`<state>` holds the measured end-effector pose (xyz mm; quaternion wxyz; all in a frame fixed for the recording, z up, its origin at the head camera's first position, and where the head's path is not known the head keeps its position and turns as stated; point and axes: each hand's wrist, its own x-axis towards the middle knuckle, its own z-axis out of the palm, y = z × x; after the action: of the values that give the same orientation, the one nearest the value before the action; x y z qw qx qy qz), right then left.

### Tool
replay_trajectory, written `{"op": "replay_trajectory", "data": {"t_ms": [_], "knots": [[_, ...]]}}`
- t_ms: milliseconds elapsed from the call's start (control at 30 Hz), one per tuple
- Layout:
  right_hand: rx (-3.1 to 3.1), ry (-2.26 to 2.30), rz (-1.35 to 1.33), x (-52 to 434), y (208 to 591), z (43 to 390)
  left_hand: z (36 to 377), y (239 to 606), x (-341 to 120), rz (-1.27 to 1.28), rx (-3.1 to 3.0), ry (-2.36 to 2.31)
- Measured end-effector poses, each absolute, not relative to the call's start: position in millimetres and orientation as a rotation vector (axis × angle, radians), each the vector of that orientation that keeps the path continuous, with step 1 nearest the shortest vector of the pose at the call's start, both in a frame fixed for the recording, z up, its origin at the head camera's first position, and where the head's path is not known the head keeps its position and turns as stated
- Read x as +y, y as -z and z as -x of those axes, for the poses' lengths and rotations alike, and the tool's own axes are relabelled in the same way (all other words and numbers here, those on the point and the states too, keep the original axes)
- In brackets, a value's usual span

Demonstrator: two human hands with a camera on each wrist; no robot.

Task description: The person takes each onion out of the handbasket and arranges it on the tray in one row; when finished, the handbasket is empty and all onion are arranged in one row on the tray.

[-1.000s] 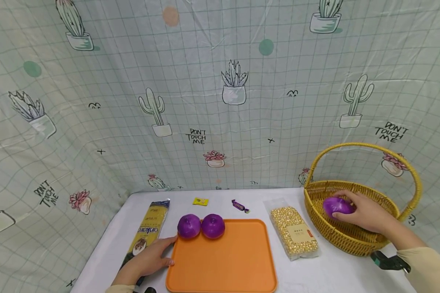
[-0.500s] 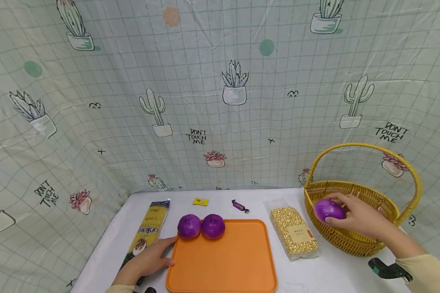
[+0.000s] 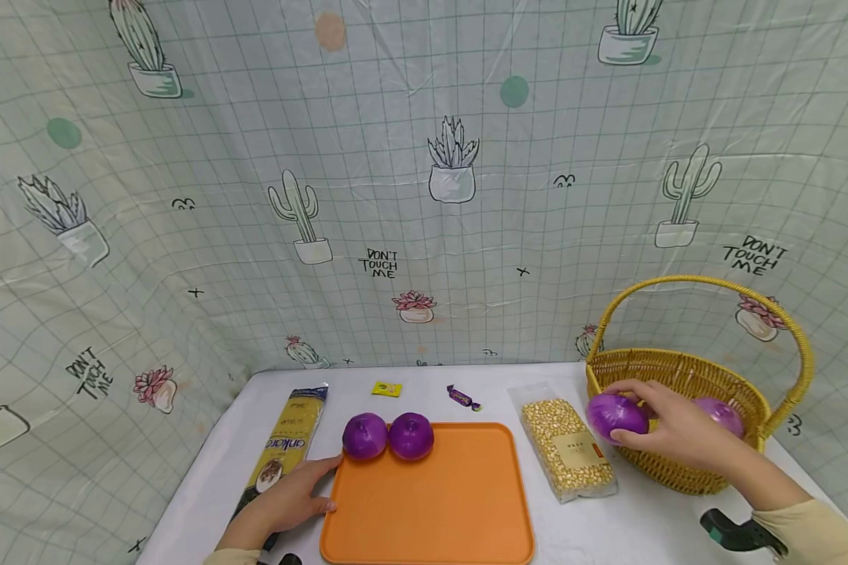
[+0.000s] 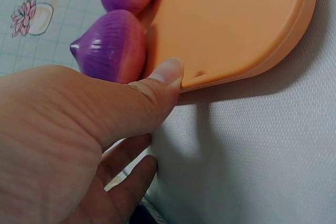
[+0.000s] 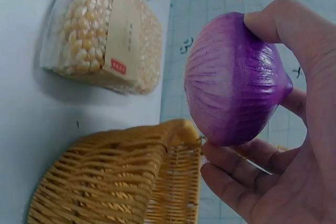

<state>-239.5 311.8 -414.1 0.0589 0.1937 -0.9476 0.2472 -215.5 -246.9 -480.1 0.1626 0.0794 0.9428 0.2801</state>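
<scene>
My right hand [image 3: 667,424] grips a purple onion [image 3: 616,417] between thumb and fingers, at the near left rim of the yellow wicker basket [image 3: 678,361]. In the right wrist view the held onion [image 5: 233,80] appears above the basket's rim. Behind the hand, a second onion [image 3: 721,414] shows partly inside the basket. At the left edge of the orange tray [image 3: 431,510] rests my left hand [image 3: 283,498], with thumb and index finger touching the edge. Two more purple onions [image 3: 364,436] [image 3: 411,436] sit side by side at the tray's far left corner.
A bag of corn kernels [image 3: 565,443] lies between tray and basket. Left of the tray lies a yellow pasta packet [image 3: 290,431], partly behind my left hand. A yellow wrapped sweet [image 3: 386,388] and a purple wrapped candy [image 3: 462,397] lie farther back. The basket handle arches high.
My right hand has carried the onion leftward from inside the basket to its left rim, bringing another onion in the basket into view. My left hand stays put.
</scene>
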Motion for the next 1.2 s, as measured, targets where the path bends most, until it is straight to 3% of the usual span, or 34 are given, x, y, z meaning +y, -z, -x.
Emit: {"op": "replay_trajectory", "data": {"t_ms": [1200], "knots": [[-2.819,-0.897,-0.686,228.3,457.3,238.6,216.1,482.3,-247.7,-0.224,2.687,-0.796]]}}
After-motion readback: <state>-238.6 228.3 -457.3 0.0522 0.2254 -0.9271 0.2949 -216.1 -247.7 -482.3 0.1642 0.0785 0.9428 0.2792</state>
